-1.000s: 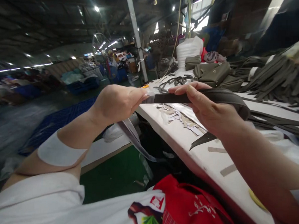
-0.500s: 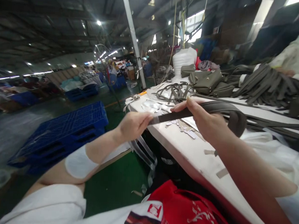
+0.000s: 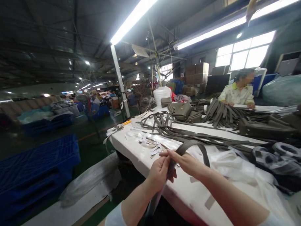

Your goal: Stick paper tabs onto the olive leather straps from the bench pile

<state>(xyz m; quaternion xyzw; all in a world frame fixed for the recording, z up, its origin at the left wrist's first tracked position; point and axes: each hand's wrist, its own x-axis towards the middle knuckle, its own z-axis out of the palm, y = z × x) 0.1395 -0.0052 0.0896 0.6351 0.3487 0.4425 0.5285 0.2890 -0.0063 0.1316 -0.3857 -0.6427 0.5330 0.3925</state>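
Observation:
A dark olive-grey strap (image 3: pixel 203 151) arches over my right hand (image 3: pixel 187 163) and runs down between both hands. My left hand (image 3: pixel 158 171) pinches the strap at the table's front edge. My right hand is closed round it too, its fingers touching the left fingertips. Below my left hand, a greyish length, possibly strap or clear film, hangs past the table edge. Small pale paper scraps (image 3: pixel 157 149) lie just beyond my hands.
Long dark straps (image 3: pixel 174 131) stretch across the white table (image 3: pixel 134 152). Olive bags (image 3: pixel 181 110) and a strap bundle (image 3: pixel 221 113) lie farther back. A co-worker (image 3: pixel 237 91) sits across the table. Clear plastic (image 3: pixel 227 162) lies right; a blue pallet (image 3: pixel 35 168) stands left.
My left hand has come in from the left to meet my right hand; the strap stretched between them now bends downward. The view has tilted up, showing the co-worker.

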